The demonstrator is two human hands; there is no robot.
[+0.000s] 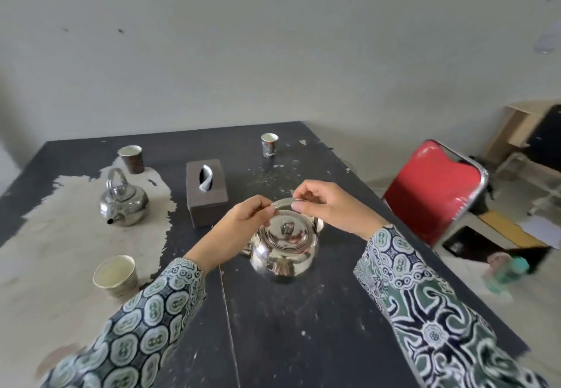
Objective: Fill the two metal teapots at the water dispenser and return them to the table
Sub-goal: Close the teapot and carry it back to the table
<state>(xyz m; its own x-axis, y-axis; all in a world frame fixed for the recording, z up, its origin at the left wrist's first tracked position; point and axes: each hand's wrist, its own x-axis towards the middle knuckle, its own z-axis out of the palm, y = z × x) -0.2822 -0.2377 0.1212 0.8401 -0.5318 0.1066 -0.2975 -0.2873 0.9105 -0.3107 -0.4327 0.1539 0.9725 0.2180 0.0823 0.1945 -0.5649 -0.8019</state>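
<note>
Item: near teapot (283, 248), polished metal, lid and knob in place, stood on the dark worktop (303, 327) at about its middle, towards the right edge. Its bail handle (283, 202) was raised upright over the lid; the left hand (243, 220) and the right hand (328, 202) each pinched the arch between thumb and fingers (299, 205), one at either side, presumably to steady the pot for lifting with both hands. Whether the pot had left the surface could not be told. Item: second teapot (124, 202), same make, handle upright, spout pointing at the near edge, resting on the pale worn patch near the left edge, untouched. Judged from this, neither pot was yet carried to the dispenser, which was not in view. Sundries: brown tissue box (206, 196) between the two pots; paper cup (131, 159) behind the second teapot; another cup (269, 144) near the far edge; a third cup (115, 275) by the near-left edge; red chair (431, 190) beside the right edge.
</note>
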